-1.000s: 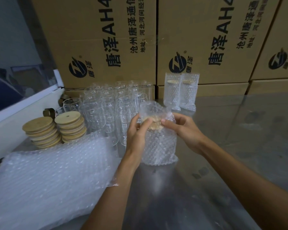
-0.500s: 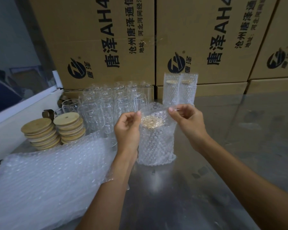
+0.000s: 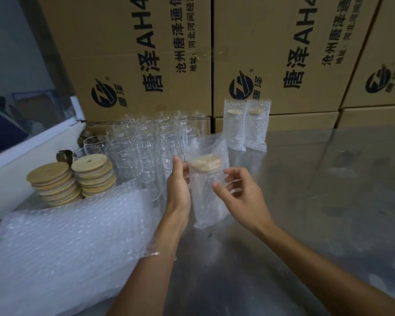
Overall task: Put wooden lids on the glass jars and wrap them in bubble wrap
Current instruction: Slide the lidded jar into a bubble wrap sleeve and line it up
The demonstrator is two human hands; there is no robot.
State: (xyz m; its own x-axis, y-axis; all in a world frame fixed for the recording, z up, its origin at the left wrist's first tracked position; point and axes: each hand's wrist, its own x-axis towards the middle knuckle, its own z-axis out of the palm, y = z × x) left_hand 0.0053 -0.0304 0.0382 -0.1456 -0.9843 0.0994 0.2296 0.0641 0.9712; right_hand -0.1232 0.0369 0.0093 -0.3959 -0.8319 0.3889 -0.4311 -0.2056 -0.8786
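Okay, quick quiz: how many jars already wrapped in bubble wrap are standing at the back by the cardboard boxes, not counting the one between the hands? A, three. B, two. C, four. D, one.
B: two wrapped jars stand side by side against the cardboard boxes, each with a wooden lid showing through the wrap, behind the jar in front.
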